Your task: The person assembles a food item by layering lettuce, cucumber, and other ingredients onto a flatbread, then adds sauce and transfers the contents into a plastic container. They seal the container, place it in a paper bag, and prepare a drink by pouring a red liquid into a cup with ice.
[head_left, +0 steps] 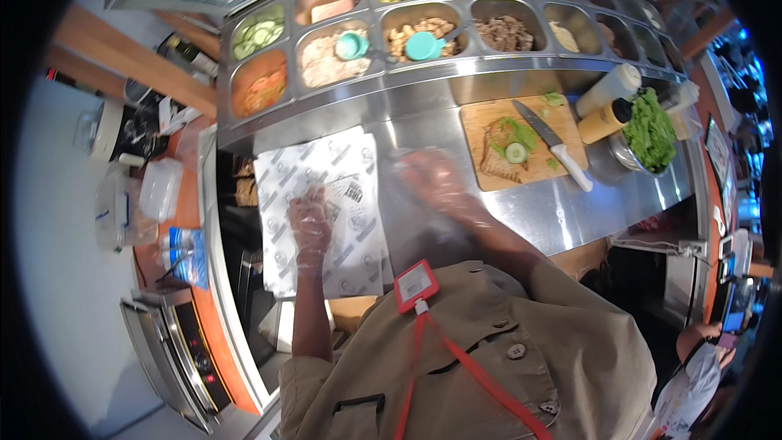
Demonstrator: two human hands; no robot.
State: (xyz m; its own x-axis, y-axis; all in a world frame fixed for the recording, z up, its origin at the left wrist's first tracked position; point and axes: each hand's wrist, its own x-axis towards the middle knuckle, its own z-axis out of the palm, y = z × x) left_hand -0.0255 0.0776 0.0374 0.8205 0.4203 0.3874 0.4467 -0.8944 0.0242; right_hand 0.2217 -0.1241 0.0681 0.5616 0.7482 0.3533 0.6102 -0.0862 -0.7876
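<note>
A stack of printed white wrapping paper (358, 232) lies on the left of the steel counter and sticks out past its front edge. My left hand (310, 224), in a clear plastic glove, is over the paper with its fingers curled together; whether they pinch a sheet is hidden. Just right of the stack, my right hand (432, 179), gloved alike, is above bare steel, its fingers smeared by motion. Farther right, a wooden cutting board (481, 118) carries a toasted bread slice (498, 165) with lettuce and a cucumber slice (516, 152). A white-handled knife (542, 130) lies across the board's right side.
Steel tubs of fillings (338, 65) line the back, some with turquoise scoops (423, 46). Sauce bottles (607, 121) and a bowl of lettuce (652, 134) stand right of the board. At left are plastic containers (161, 189) and an oven (183, 350). Another person (692, 375) is at lower right.
</note>
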